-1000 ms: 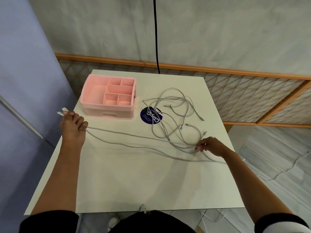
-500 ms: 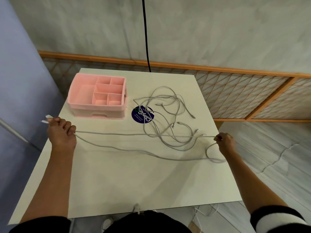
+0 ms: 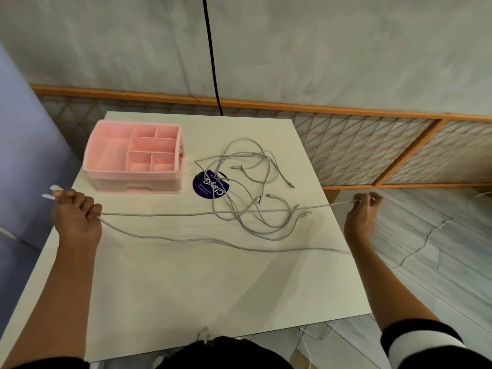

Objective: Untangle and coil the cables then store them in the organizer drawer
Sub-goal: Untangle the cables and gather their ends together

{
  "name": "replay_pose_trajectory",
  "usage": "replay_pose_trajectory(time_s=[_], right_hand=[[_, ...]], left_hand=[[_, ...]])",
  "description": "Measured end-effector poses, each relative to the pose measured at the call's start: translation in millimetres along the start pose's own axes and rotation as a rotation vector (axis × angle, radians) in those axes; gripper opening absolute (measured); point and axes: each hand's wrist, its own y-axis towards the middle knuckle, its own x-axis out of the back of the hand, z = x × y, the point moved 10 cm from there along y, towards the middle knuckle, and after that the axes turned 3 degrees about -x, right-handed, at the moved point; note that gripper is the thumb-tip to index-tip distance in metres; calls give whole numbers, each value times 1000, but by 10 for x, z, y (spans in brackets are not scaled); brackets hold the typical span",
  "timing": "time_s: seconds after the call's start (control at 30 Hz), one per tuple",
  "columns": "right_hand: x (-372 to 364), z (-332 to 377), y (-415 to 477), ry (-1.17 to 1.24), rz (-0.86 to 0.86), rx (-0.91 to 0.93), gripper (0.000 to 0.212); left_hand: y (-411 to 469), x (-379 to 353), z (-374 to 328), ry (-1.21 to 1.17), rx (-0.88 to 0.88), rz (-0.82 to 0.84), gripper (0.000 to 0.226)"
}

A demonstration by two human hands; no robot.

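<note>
A grey cable (image 3: 186,214) stretches taut across the white table (image 3: 186,283). My left hand (image 3: 76,217) grips its left part at the table's left edge, with white plug ends sticking out past the fist. Beyond the right edge, my right hand (image 3: 363,211) pinches the same cable. A second strand (image 3: 213,241) sags from the left fist toward the right edge. Several more grey cables lie in a loose tangle (image 3: 247,182) at the back right. The pink organizer (image 3: 106,150), with open top compartments and a drawer below, stands at the back left.
A round dark blue sticker (image 3: 206,189) lies under the tangle, right of the organizer. A black cord (image 3: 213,62) hangs down the wall behind the table. A wooden lattice panel (image 3: 372,150) leans at the right. White cables lie on the floor near the table's front edge.
My right hand has pulled the cable rightward, off the table past its right edge, drawing it taut. The left hand kept its grip at the left edge.
</note>
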Motion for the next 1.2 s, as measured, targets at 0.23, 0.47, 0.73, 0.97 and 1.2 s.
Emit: replay_pose_trajectory(time_s=[0.23, 0.47, 0.73, 0.97, 1.2], right_hand=[[-144, -338, -222, -1, 110, -171, 25], [-594, -955, -679, -147, 444, -386, 29], [-673, -554, -751, -413, 557, -373, 32], [-1126, 1150, -912, -155, 650, 152, 27], [-1189, 3253, -2074, 405, 1183, 532, 35]], left_hand=[[-250, -382, 57, 173, -26, 48, 41], [-415, -628, 15, 362, -111, 145, 36], [-454, -749, 33, 360, -100, 201, 36], [-493, -874, 13, 244, -31, 240, 37], [-624, -1001, 24, 139, 22, 296, 38]])
